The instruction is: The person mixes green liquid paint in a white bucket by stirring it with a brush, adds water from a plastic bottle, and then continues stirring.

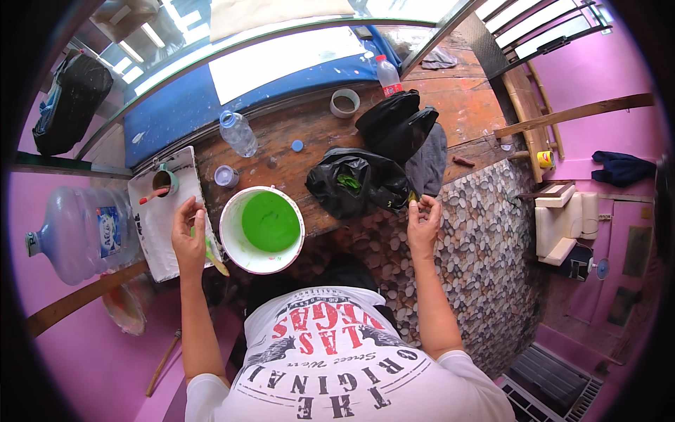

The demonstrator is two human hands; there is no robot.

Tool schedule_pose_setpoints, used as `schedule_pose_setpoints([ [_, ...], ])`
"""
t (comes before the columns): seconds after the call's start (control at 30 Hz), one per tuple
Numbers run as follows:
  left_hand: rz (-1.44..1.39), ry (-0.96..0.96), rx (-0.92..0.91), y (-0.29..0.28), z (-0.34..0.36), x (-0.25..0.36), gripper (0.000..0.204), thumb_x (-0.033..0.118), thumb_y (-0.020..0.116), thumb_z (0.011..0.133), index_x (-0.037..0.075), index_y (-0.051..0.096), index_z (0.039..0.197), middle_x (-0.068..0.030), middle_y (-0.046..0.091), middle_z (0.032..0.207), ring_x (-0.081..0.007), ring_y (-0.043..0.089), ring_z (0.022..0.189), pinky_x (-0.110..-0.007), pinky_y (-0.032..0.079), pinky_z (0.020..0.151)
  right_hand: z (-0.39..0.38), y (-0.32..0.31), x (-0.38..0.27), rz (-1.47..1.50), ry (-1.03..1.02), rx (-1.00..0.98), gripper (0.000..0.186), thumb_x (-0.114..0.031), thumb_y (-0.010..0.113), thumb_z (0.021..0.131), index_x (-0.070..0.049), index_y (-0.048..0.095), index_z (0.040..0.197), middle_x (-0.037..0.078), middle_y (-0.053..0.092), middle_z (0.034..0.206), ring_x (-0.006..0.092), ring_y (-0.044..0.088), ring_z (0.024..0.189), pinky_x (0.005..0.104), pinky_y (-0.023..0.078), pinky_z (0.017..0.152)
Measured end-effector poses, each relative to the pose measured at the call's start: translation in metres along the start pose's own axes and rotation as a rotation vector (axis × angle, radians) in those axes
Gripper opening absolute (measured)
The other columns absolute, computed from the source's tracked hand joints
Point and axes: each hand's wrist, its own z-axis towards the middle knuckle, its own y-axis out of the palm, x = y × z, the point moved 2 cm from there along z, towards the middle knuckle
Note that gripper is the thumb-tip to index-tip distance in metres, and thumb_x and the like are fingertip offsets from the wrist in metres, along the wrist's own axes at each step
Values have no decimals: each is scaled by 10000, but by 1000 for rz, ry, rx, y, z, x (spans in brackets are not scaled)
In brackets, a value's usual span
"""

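Note:
My left hand [188, 235] is raised over the right edge of a white tray [160, 239], its fingers loosely curved and apart. Beside its thumb is a green-smeared brush [219, 263], partly hidden by the hand. Just right of it stands a white bucket [228, 243] holding bright green liquid [271, 221]. My right hand [424, 228] is closed in a pinch at the right edge of an open black plastic bag [330, 179]. A small yellowish bit shows at its fingertips, too small to name. Green leaf-like pieces [348, 182] show inside the bag.
A mug [166, 176] with a red-handled brush sits in the tray, near a large water jug [84, 225]. Beyond the bucket are a clear bottle [239, 135], a blue cap [297, 145] and a small jar [226, 176]. Another black bag [397, 126] lies on grey cloth [430, 155].

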Motion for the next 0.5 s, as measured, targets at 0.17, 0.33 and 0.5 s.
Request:
schedule_pose_setpoints([
  [0.17,152,203,-66,64,-22,81,275,54,699,986,14,656,1254,-55,641,1013,-151,620,896,-305,510,821,27,25,-6,-48,-168,111,461,-261,766,954,-10,625,1314,189,646,1290,311,696,1066,418,569,834],
  [0.33,132,202,-354,159,-38,140,400,214,801,923,15,636,1229,-93,629,959,-230,637,842,-357,521,721,37,30,-54,94,-154,-321,164,-121,732,950,10,709,1045,142,713,987,322,714,859,398,555,780],
  [0.5,442,244,-243,221,-32,135,534,363,835,892,3,597,1207,-102,581,929,-235,627,805,-366,525,687,21,13,-81,154,-372,-361,139,-67,748,920,13,694,1020,148,688,973,323,696,914,371,547,820],
])
